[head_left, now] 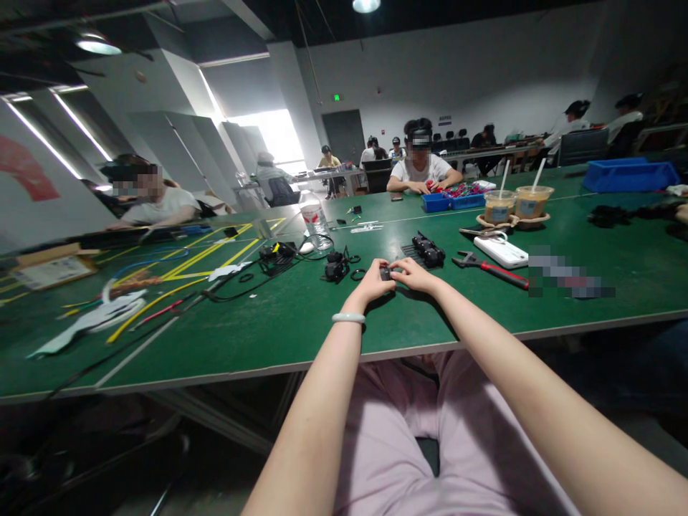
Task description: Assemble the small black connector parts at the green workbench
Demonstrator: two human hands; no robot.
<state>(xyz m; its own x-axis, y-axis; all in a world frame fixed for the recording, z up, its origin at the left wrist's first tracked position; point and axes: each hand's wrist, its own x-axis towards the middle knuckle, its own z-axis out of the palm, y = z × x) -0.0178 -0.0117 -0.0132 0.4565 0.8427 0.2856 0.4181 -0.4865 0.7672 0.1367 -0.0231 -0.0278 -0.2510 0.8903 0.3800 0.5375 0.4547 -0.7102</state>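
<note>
Over the green table, my left hand and my right hand meet at a small black part. Fingers of both hands are closed on it from either side; its exact kind is too small to make out. A pale bangle circles my left wrist. Just beyond my right hand lies a row of black parts. Left of my left hand sit a black cluster of parts and a black ring.
To the right lie an adjustable wrench, a white phone and two iced drinks in a carrier. A plastic bottle stands farther back. Cables and yellow strips cover the left. A person sits opposite near blue bins.
</note>
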